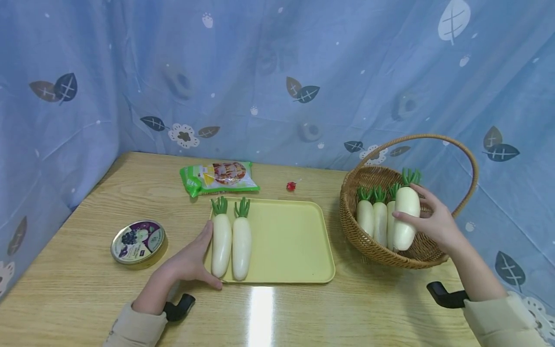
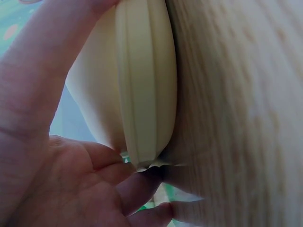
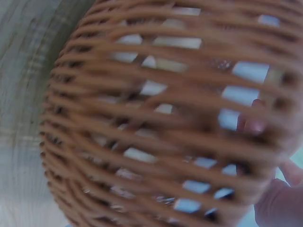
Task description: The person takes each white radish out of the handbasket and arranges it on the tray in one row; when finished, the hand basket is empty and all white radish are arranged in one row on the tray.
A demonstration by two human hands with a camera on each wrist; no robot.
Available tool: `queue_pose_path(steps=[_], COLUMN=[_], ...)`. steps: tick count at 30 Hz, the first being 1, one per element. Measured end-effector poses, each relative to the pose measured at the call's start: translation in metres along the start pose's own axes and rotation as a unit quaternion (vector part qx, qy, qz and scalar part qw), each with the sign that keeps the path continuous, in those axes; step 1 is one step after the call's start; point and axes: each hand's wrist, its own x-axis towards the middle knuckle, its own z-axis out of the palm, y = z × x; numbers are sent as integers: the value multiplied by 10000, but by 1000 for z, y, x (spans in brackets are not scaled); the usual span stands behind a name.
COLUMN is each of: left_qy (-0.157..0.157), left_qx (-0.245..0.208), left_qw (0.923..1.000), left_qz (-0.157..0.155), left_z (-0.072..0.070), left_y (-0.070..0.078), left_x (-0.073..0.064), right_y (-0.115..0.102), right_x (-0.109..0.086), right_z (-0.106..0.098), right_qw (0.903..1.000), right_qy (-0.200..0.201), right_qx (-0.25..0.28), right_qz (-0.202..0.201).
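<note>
My right hand (image 1: 433,219) grips a white radish (image 1: 406,214) with a green top over the wicker basket (image 1: 377,253), thumb on one side and fingers on the other. Several more radishes (image 1: 380,221) lie side by side in the basket's left half. At the left end of the pale yellow tray (image 1: 286,241), my left hand (image 1: 191,260) spreads around the corner, its fingers along the side and thumb by the front edge. Two radishes (image 1: 241,248) rest on the tray's left part. The left wrist view shows the tray's rim (image 2: 142,85) close up between thumb and fingers.
A round tin (image 1: 138,243) stands to the left of the tray. Behind the tray lies a green and white food packet (image 1: 221,178), with a small red object (image 1: 291,186) to its right. The basket's tall arched handle (image 1: 422,137) rises behind the right hand.
</note>
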Motion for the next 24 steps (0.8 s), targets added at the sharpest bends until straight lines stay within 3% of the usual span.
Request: queue_pose_path(steps=[13, 24], left_qy=[-11, -9], left_qx=[-70, -80], left_qw=[10000, 10000], left_qz=[-16, -41], left_z=[0, -1], left_y=[1, 3], left_x=[0, -1], right_y=[-31, -53], right_x=[-16, -26], right_z=[17, 36], right_qw=[9994, 9973], right_qy=[62, -149], right_qx=[93, 491], right_qz=[-330, -526])
